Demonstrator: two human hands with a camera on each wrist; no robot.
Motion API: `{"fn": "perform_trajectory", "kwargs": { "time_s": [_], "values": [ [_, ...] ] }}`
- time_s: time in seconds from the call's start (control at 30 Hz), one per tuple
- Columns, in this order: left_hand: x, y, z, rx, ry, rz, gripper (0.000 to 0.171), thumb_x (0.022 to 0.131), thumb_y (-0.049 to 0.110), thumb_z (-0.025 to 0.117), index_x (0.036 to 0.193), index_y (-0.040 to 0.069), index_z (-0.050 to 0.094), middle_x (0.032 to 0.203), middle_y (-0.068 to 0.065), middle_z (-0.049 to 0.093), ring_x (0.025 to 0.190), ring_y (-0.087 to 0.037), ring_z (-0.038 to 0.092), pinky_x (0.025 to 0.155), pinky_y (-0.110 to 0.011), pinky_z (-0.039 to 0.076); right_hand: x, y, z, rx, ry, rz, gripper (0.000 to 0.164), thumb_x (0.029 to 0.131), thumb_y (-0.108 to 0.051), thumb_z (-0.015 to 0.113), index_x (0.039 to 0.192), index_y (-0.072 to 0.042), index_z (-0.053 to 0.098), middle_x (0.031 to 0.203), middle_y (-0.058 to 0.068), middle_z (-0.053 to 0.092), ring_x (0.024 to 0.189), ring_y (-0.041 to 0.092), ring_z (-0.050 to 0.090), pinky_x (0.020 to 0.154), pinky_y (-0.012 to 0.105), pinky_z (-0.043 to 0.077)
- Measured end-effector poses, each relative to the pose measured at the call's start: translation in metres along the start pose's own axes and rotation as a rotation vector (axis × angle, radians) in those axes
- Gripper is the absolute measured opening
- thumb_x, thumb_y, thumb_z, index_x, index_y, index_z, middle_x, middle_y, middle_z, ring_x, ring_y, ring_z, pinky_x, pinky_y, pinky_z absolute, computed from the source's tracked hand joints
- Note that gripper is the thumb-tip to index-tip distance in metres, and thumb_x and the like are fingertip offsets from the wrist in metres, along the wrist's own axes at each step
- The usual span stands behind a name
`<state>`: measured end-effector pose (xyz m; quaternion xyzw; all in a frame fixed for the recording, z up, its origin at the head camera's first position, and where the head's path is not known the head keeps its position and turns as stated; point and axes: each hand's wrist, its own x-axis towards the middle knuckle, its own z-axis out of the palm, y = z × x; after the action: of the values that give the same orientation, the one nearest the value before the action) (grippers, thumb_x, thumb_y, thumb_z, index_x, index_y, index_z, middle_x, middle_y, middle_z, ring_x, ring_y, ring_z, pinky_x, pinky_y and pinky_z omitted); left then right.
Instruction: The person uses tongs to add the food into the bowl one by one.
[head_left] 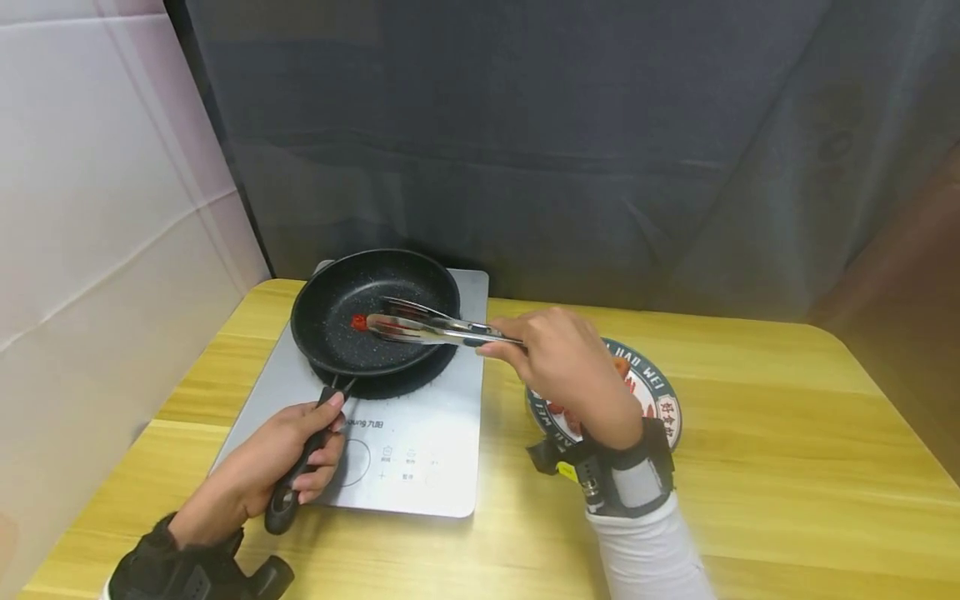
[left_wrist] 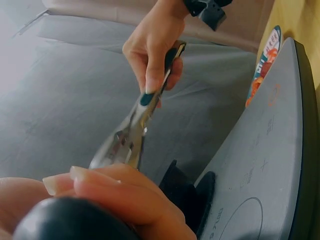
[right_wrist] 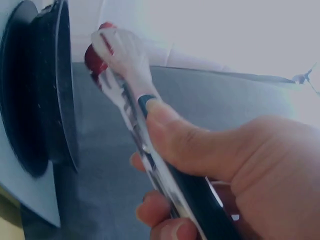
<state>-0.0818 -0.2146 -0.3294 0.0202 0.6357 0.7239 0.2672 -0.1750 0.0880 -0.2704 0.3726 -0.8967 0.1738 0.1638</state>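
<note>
My left hand grips the black handle of a frying pan, which sits close over a black round mat on the induction cooktop. In my right hand is a pair of metal tongs, thumb on one arm and fingers curled round the other. The tongs reach over the pan from the right. A glossy red piece of food is caught between their tips in the right wrist view. From the head view, the red piece appears above the pan's inside.
A round patterned plate with red and orange food pieces stands right of the cooktop, partly hidden by my right forearm. The wooden table meets a dark curtain at the back and a white cloth wall on the left.
</note>
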Motion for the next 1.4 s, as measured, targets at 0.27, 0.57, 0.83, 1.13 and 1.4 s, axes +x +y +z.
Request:
{"fn": "perform_trajectory", "kwargs": {
  "time_s": [0.27, 0.57, 0.83, 1.13, 1.4],
  "values": [
    [-0.003, -0.001, 0.002, -0.002, -0.005, -0.008, 0.037, 0.105, 0.041, 0.034, 0.091, 0.006, 0.033, 0.063, 0.004, 0.034, 0.042, -0.005, 0.034, 0.038, -0.019, 0.037, 0.011, -0.011, 0.014, -0.104, -0.131, 0.008, 0.026, 0.087, -0.043, 0.068, 0.095, -0.019, 0.073, 0.052, -0.008, 0.034, 0.050, 0.013, 0.040, 0.039, 0.025, 0.027],
    [-0.007, -0.001, 0.003, -0.013, 0.018, -0.028, 0.041, 0.103, 0.044, 0.036, 0.092, 0.005, 0.033, 0.063, 0.004, 0.034, 0.041, -0.005, 0.035, 0.038, -0.019, 0.036, 0.034, -0.019, 0.012, -0.130, -0.241, -0.016, 0.021, 0.088, -0.041, 0.068, 0.090, -0.022, 0.074, 0.057, -0.008, 0.045, 0.049, 0.012, 0.044, 0.036, 0.026, 0.027],
    [-0.006, -0.001, 0.003, -0.025, 0.020, -0.015, 0.040, 0.103, 0.044, 0.037, 0.090, 0.005, 0.034, 0.062, 0.004, 0.034, 0.041, -0.005, 0.034, 0.038, -0.019, 0.036, 0.054, -0.023, 0.003, -0.130, -0.385, 0.053, 0.026, 0.086, -0.043, 0.070, 0.083, -0.018, 0.075, 0.067, -0.012, 0.057, 0.053, 0.006, 0.042, 0.041, 0.024, 0.030],
    [-0.004, -0.003, 0.003, -0.024, 0.009, -0.006, 0.039, 0.104, 0.041, 0.035, 0.089, 0.005, 0.036, 0.062, 0.004, 0.034, 0.040, -0.004, 0.035, 0.038, -0.018, 0.036, 0.064, -0.022, 0.005, -0.138, -0.471, 0.085, 0.027, 0.087, -0.044, 0.068, 0.106, -0.025, 0.075, 0.095, -0.011, 0.069, 0.073, 0.009, 0.059, 0.054, 0.029, 0.048],
    [-0.003, -0.003, 0.003, -0.022, 0.013, -0.002, 0.040, 0.103, 0.043, 0.036, 0.090, 0.006, 0.035, 0.063, 0.004, 0.034, 0.040, -0.004, 0.034, 0.037, -0.018, 0.036, 0.065, -0.022, 0.000, -0.174, -0.491, 0.100, 0.028, 0.087, -0.044, 0.069, 0.107, -0.025, 0.074, 0.098, -0.011, 0.069, 0.074, 0.009, 0.059, 0.055, 0.029, 0.048]
  ]
}}
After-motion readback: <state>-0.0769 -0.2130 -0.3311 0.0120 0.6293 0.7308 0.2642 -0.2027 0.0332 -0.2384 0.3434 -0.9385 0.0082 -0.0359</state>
